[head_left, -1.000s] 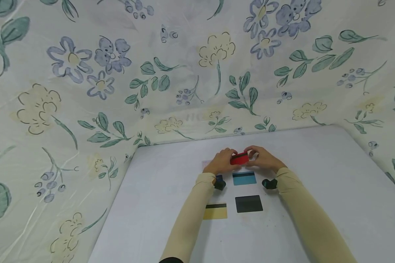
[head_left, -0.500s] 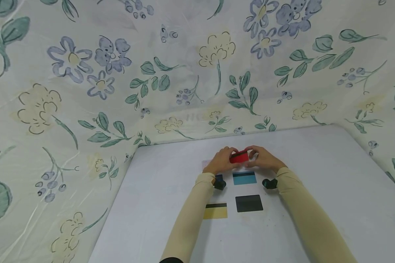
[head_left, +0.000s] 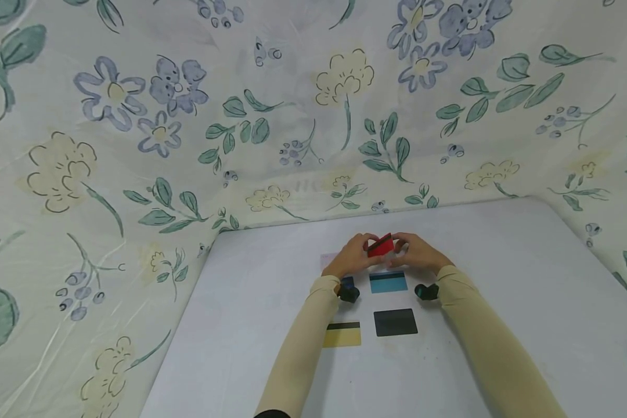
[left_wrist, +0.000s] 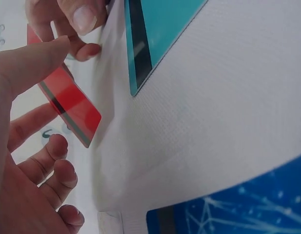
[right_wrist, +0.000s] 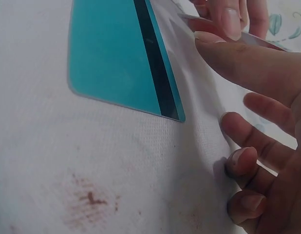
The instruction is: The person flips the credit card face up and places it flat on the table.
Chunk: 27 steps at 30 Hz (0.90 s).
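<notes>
A red card (head_left: 380,245) with a dark stripe is raised and tilted above the table, its right end higher. My left hand (head_left: 352,255) pinches its left part, with the thumb across one face in the left wrist view. My right hand (head_left: 418,253) curls round the card's right end, index fingertip at the upper corner. From the right wrist, the card shows nearly edge-on behind my right thumb (right_wrist: 253,63). Just below both hands a light blue card (head_left: 388,283) with a black stripe lies flat.
Nearer on the white table (head_left: 230,325) lie a black card (head_left: 395,323) and a yellow striped card (head_left: 342,335), partly covered by the left sleeve. A dark blue patterned card (left_wrist: 228,204) lies by the left wrist. A pale pinkish card (head_left: 328,260) sits behind the left hand.
The red card has tilted more, its right end rising from nearly level to a steeper slant. Both hands stay almost in place; the cards on the table have not moved.
</notes>
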Tool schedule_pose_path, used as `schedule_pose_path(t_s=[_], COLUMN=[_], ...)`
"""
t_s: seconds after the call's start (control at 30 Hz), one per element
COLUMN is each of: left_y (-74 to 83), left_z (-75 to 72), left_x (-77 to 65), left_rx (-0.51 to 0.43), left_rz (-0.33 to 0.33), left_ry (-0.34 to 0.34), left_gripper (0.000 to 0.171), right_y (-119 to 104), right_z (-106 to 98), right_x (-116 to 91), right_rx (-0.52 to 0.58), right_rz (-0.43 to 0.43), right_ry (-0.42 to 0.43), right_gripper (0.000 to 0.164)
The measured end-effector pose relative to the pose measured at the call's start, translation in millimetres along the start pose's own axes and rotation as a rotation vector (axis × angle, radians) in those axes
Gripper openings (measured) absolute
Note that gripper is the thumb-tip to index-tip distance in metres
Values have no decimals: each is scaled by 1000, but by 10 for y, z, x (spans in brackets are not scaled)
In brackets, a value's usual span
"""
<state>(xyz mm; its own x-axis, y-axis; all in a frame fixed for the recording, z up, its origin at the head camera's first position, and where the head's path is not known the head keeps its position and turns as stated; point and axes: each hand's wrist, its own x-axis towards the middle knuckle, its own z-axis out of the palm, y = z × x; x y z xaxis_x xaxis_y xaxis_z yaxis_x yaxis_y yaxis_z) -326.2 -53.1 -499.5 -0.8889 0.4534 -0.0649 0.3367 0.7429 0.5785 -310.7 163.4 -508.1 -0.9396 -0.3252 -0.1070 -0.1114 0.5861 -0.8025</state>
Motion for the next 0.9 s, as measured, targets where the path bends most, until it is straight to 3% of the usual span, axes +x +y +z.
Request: schedule_pose_path(t_s=[0.27, 0.6, 0.9], left_y=[-30, 4, 14], left_z=[22, 23, 23], left_x=[0, -7, -22], left_rx=[-48, -176, -227], left_rz=[15, 54, 77], left_ry=[8, 20, 10], left_gripper=[66, 60, 57], right_y=[-18, -34, -29], right_z=[8, 11, 29], right_x=[3, 12, 42], right_rx=[-15, -11, -23], right_rz=[3, -14, 4], right_ry=[2, -6, -12], right_gripper=[73, 65, 71])
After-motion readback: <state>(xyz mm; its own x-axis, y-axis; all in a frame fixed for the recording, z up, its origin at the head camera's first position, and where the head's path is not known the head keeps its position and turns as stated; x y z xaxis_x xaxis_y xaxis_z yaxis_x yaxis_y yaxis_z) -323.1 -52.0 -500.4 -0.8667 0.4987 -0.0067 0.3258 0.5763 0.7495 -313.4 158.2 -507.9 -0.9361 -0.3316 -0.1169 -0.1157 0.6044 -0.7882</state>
